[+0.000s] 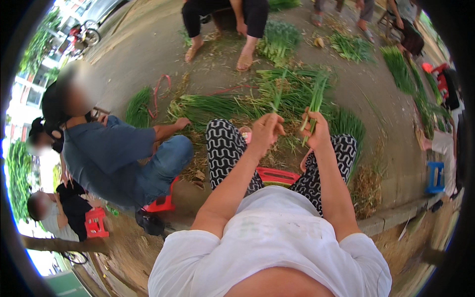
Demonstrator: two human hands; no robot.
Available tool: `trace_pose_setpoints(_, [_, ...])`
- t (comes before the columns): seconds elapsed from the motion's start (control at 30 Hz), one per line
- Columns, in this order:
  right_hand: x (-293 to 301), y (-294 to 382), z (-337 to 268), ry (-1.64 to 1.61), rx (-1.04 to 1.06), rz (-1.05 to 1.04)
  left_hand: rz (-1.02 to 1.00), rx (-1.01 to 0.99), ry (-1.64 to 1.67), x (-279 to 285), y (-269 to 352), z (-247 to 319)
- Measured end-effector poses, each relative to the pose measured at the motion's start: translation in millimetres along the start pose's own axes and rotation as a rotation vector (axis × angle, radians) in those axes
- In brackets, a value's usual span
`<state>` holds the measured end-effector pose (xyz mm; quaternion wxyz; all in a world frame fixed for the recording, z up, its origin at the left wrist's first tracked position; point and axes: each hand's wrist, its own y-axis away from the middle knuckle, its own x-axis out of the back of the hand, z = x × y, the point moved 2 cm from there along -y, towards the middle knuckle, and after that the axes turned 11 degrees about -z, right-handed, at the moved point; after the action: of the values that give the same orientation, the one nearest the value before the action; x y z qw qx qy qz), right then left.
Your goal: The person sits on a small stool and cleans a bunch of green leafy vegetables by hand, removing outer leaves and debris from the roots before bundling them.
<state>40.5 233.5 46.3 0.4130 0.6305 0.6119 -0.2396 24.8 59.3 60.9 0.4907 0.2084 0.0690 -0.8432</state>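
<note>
My right hand (315,128), at the centre right, grips a small bunch of green onions (317,91), their green leaves pointing away from me and the pale ends hanging below the fingers. Just left of it, apart, my left hand (268,128) has its thumb and fingers pinched on a thin green onion stalk (279,91), slightly blurred. Beyond both hands, a loose pile of green onions (215,105) lies on the ground, mixed with dry leaves. A denser green bundle (347,124) rests beyond my right knee.
At left, a person in a blue shirt (107,148) reaches to the pile. Another person's sandalled foot (245,61) stands beyond it. A red plastic stool (280,175) shows between my legs. Dry trimmings (367,189) lie at right, near a kerb (393,217) and a blue stool (435,177).
</note>
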Motion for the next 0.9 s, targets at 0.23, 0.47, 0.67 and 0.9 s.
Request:
trace_pose_setpoints(0.23, [10.3,9.8,14.7,0.283,-0.082,0.174,-0.109,-0.141,-0.242,-1.9,-1.5,-16.4])
trace_pose_setpoints(0.47, [9.8,8.7,30.3,0.228,-0.114,-0.058,-0.071,-0.073,-0.081,-10.8,15.2,-19.1])
trace_pose_setpoints(0.67, [-18.3,-0.3,32.1,0.131,-0.026,0.14,0.069,-0.188,-0.025,-3.4,2.2,-24.1])
trace_pose_setpoints(0.9, [-29.4,-19.9,15.3,0.169,-0.094,0.082,0.065,-0.091,-0.065,22.3,15.4,13.2])
